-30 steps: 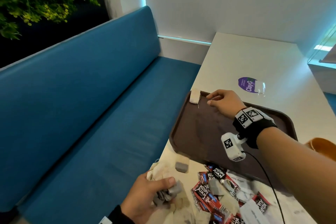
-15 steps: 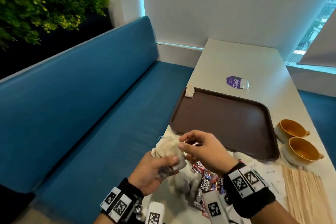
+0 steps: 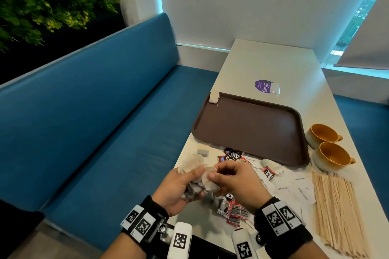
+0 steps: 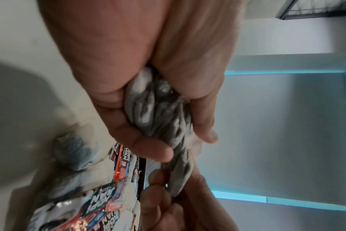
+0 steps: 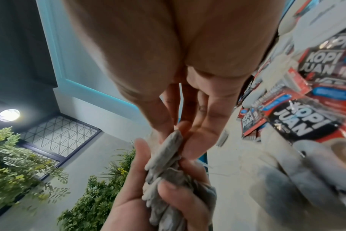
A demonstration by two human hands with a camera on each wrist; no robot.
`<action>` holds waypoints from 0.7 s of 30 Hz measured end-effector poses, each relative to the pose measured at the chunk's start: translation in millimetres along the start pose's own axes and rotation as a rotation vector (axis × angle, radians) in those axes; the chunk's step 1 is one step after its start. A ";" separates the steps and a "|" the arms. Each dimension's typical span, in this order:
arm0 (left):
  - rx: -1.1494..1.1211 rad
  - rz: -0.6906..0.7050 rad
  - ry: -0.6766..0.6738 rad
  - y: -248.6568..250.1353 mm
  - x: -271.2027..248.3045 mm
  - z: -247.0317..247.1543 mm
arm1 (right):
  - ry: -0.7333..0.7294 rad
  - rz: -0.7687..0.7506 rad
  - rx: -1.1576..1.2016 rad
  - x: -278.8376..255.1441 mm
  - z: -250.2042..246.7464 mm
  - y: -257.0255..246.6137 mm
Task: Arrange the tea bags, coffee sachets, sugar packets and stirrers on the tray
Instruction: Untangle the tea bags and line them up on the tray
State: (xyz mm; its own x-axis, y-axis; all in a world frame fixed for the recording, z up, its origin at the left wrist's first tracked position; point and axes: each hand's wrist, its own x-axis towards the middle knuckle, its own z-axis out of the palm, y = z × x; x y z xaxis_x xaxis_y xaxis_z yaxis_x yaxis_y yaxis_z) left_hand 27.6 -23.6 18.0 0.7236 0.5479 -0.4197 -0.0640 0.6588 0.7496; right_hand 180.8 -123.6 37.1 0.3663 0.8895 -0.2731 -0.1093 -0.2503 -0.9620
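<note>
My left hand grips a bunch of grey tea bags above the table's near left edge. My right hand pinches one tea bag out of that bunch, seen at the top of the bundle of tea bags in the right wrist view. The brown tray lies beyond, with a single tea bag on its far left corner. Red and black coffee sachets and white sugar packets are scattered under my hands. Wooden stirrers lie in a pile at the right.
Two orange cups stand right of the tray. A purple sticker sits on the white table past the tray. A blue bench runs along the left, with plants behind it.
My right hand has come back from the tray's far left corner, where a tea bag now lies, to the bunch in my left hand and pinches another bag. The view swung right.
</note>
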 end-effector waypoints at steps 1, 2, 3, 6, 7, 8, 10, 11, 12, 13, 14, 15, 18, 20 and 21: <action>-0.027 -0.008 0.022 0.3 1.2 -0.3 | 0.010 0.011 0.015 -0.7 -0.5 -0.5; -0.042 -0.013 0.037 0.3 2.8 -1.3 | 0.020 0.023 0.028 -0.8 -1.0 -1.2; -0.050 -0.017 0.042 0.2 3.9 -2.0 | 0.029 0.037 0.038 -0.9 -1.6 -2.1; -0.027 -0.016 0.034 -0.6 7.3 -4.7 | 0.046 0.064 0.051 2.4 -2.8 -4.4; -0.020 -0.015 0.027 -0.5 8.3 -5.1 | 0.051 0.070 0.056 4.0 -2.9 -5.4; -0.013 -0.014 0.019 -1.1 9.6 -6.1 | 0.055 0.076 0.061 5.4 -2.9 -6.0; -0.004 -0.015 0.013 -0.8 12.8 -7.3 | 0.055 0.086 0.064 7.9 -2.8 -7.1; -0.003 -0.016 0.016 -0.5 13.8 -7.6 | 0.054 0.090 0.065 9.4 -2.4 -7.4; -0.006 -0.014 0.020 -0.6 15.1 -8.6 | 0.055 0.090 0.071 10.8 -2.5 -7.1; -0.017 -0.012 0.022 -0.3 16.4 -9.7 | 0.060 0.086 0.075 12.9 -2.6 -7.2; -0.035 -0.008 0.025 0.0 18.1 -11.3 | 0.071 0.078 0.069 15.7 -3.7 -7.4; -0.055 -0.006 0.037 0.6 20.2 -13.0 | 0.089 0.071 0.054 18.8 -5.1 -8.7; -0.045 -0.031 0.178 2.8 31.5 -22.5 | 0.156 0.047 -0.042 32.4 -14.1 -17.6; -0.002 -0.045 0.282 4.8 39.9 -29.6 | 0.191 0.005 -0.175 46.2 -23.4 -26.4; 0.026 -0.051 0.316 5.4 43.8 -32.4 | 0.200 -0.019 -0.227 55.0 -28.8 -31.4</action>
State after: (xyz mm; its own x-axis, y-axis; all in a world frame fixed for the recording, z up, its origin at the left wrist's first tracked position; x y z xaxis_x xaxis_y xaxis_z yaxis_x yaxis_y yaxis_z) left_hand 36.7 20.6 -12.9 0.4755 0.6501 -0.5927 -0.0125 0.6787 0.7344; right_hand 230.9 -77.8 52.1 0.5432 0.8076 -0.2295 0.1001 -0.3337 -0.9373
